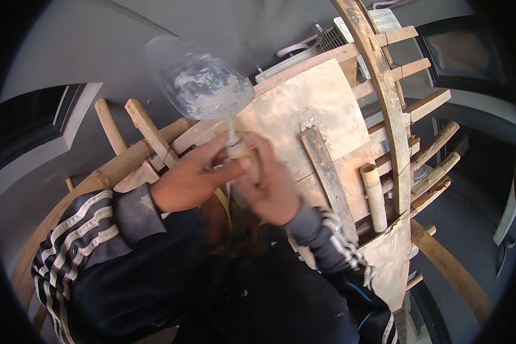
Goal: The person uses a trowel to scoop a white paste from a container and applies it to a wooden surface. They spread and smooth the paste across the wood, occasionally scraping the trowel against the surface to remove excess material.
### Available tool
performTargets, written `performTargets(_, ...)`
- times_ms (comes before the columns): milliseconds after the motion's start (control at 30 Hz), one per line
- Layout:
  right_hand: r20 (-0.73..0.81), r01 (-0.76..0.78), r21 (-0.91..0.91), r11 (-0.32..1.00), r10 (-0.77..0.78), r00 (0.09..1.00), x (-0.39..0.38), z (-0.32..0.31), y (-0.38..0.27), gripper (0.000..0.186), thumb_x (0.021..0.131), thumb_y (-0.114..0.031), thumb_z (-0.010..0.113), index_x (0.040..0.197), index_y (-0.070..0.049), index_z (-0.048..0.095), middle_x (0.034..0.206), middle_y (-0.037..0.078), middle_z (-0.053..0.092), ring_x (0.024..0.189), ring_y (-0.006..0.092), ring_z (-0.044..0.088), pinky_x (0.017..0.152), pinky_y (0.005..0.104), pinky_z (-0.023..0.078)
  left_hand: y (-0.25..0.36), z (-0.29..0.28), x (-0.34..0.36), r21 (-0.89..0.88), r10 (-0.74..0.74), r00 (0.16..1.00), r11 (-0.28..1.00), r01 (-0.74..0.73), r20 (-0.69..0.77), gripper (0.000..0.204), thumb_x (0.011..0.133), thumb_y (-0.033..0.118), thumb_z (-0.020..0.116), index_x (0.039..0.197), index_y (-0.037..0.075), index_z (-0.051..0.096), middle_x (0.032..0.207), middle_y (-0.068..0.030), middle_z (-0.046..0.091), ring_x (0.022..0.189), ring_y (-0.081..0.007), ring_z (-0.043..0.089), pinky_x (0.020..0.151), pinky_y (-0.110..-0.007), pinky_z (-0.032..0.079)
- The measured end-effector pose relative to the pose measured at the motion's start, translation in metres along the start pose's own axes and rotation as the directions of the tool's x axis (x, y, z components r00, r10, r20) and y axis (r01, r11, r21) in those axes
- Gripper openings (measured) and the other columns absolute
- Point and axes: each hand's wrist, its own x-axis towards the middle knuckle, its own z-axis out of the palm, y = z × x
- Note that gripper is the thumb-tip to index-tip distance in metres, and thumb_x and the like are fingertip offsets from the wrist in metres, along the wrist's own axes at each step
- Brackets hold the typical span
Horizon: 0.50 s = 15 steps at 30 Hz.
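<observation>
A trowel with a broad, rounded metal blade (203, 80) is held up in front of me, the blade pointing away and to the left. Whitish residue smears the blade, and motion blurs its edge. My left hand (186, 179) grips it near the neck, thumb pressed on the pale wooden handle (238, 150). Around the same handle, from the other side, my right hand (272, 186) is closed, somewhat blurred. The handle's lower end is mostly hidden by my fingers.
Wooden boards (309, 97) form a platform below, with a narrow plank (329, 180) lying on it. A cut bamboo piece (374, 198) is at the right. A tall wooden post (384, 86) and crossing poles stand along the right; a bamboo rail (126, 163) runs left.
</observation>
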Motion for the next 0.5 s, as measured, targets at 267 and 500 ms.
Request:
performTargets(267, 0.173, 0.120, -0.861, 0.495, 0.063, 0.983, 0.034, -0.166, 0.036, 0.040, 0.089, -0.046, 0.058, 0.111, -0.013, 0.066, 0.077, 0.012, 0.068, 0.068, 0.0289, 0.067, 0.061, 0.0371, 0.053, -0.020, -0.023, -0.046, 0.235, -0.122, 0.992, 0.965, 0.114, 0.023, 0.044, 0.094, 0.028, 0.061, 0.124, -0.003, 0.052, 0.109, -0.0149, 0.062, 0.105, -0.0207, 0.058, 0.093, -0.033, 0.044)
performTargets(500, 0.426, 0.383, -0.893, 0.235, 0.172, 0.888, 0.050, -0.196, 0.064, 0.040, 0.089, -0.049, 0.056, 0.108, -0.015, 0.068, 0.073, 0.011, 0.065, 0.061, 0.0286, 0.064, 0.054, 0.0382, 0.050, -0.042, -0.036, -0.049, 0.108, -0.218, 0.976, 0.971, 0.214, 0.026, 0.036, 0.098, 0.022, 0.054, 0.128, 0.002, 0.054, 0.114, -0.0082, 0.062, 0.110, -0.0150, 0.055, 0.099, -0.030, 0.041)
